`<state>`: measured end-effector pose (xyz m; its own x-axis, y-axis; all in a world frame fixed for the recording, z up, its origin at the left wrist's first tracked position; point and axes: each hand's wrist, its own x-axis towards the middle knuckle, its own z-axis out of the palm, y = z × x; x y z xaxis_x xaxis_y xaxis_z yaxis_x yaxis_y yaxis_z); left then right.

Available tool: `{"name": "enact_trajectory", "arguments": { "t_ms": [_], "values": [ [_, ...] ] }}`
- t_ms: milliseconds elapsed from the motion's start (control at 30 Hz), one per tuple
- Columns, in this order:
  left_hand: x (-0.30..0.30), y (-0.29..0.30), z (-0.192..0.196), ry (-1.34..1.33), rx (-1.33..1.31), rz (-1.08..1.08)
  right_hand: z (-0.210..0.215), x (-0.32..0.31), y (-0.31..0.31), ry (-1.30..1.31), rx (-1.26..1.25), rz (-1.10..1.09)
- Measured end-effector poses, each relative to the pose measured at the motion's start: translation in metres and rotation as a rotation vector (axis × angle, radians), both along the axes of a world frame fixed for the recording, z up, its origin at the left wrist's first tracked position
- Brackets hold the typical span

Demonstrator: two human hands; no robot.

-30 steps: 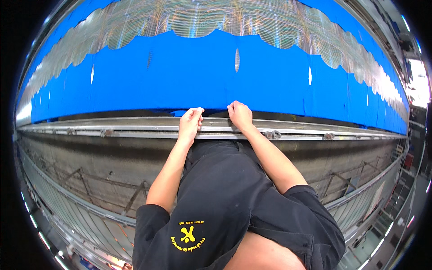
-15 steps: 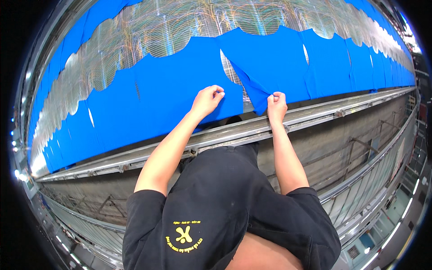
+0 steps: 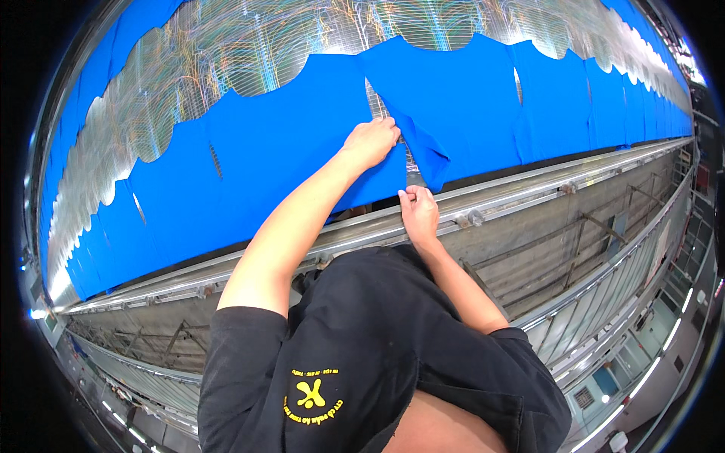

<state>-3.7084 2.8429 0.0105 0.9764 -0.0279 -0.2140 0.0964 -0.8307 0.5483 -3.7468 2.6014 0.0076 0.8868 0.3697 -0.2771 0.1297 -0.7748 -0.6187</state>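
Observation:
Blue cut fabric panels lie side by side along a long, shiny table. My left hand (image 3: 373,142) reaches onto the left fabric panel (image 3: 294,140), its fingers closed at that panel's right edge. Close to the table's near rail, my right hand (image 3: 420,211) pinches the lower right corner of the same panel. Between this panel and the right fabric panel (image 3: 468,106) runs a narrow gap showing the table surface. The right panel's near left edge is folded over, with its corner hanging loose, and no hand touches it.
The patterned, reflective table surface (image 3: 302,30) shows beyond the scalloped panel edges. A metal rail (image 3: 521,190) runs along the near side, with small fittings on it. Behind me are a concrete strip and a metal-framed structure (image 3: 604,272). More blue fabric lies along the far side.
My right hand has let go of the right panel's folded corner and moved left and nearer to the left panel's corner. My left hand has moved right and farther away, to that panel's edge.

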Motion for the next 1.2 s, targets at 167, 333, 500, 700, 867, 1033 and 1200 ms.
{"name": "enact_trajectory", "arguments": {
  "t_ms": [167, 333, 500, 700, 867, 1033, 1200],
  "values": [
    [0.0, 0.0, 0.001, -0.033, 0.154, -0.194, -0.002, 0.009, 0.005, 0.083, -0.085, 0.069],
    [-0.015, 0.011, 0.008, -0.117, 0.087, -0.208, 0.011, 0.004, 0.008, 0.123, 0.134, 0.108],
    [-0.017, 0.014, 0.003, 0.014, -0.164, -0.097, 0.002, -0.011, 0.006, 0.581, 0.451, -0.18],
    [-0.018, 0.031, 0.005, 0.061, -0.445, -0.03, 0.004, -0.017, 0.009, 0.589, 0.587, -0.288],
    [-0.026, 0.035, 0.005, 0.091, -0.358, -0.219, 0.0, -0.023, 0.008, 0.646, 0.475, -0.214],
    [-0.018, 0.036, 0.014, -0.052, -0.033, -0.325, 0.002, -0.022, 0.004, 0.443, 0.427, -0.173],
    [0.003, 0.018, 0.003, -0.008, 0.048, -0.284, -0.006, -0.005, -0.005, 0.503, 0.308, -0.261]
  ]
}}
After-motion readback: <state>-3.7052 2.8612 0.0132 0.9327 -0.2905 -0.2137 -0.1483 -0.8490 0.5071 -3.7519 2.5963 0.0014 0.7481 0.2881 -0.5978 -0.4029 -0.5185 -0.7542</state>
